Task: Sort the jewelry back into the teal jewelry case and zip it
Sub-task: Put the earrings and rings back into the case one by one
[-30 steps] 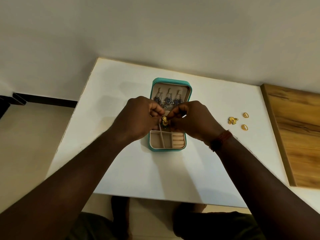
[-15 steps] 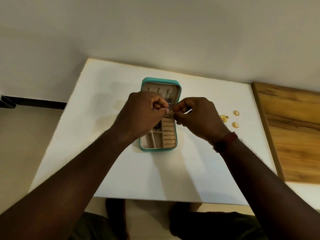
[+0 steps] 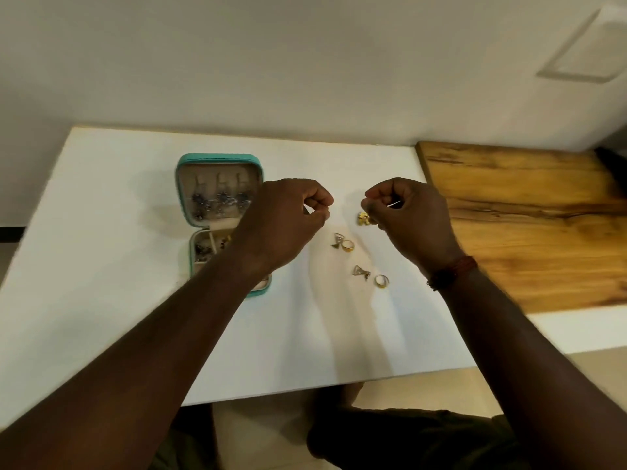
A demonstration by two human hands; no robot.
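white worktop [image 3: 118, 215]. the open teal jewelry case [image 3: 217, 158] lies at nine o'clock of both hands, long axis twelve to six. my left grip [image 3: 285, 222], the nearer, is curled thumb to forefinger; on what, i cannot tell. my right grip [image 3: 407, 215] pinches a gold flower earring [image 3: 364, 218].

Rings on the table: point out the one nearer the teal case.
The yellow-gold ring, beside the upper silver triangular piece; the paler ring lies farther right and lower in view.

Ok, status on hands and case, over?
Left hand curled, hold unclear; right hand pinches thin silver pin. Teal jewelry case open, unzipped. Two rings, two silver pieces on table; gold flower piece beside right hand.
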